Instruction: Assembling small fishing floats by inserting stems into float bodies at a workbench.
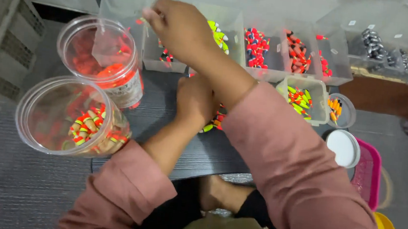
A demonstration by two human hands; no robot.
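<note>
My right hand reaches across to the far left, over a clear compartment box. Its fingertips are pinched together, and I see nothing between them. My left hand lies knuckles up on the black table, fingers curled over a small heap of red, yellow and green fishing floats. The row of clear compartments holds more floats: yellow-green ones, red and blue ones, and red-orange ones.
Two round clear jars stand at the left, the near jar with striped floats and the far jar with red ones. At the right are a small tub of green-red floats, a cup of orange pieces, a white lid and a pink tray.
</note>
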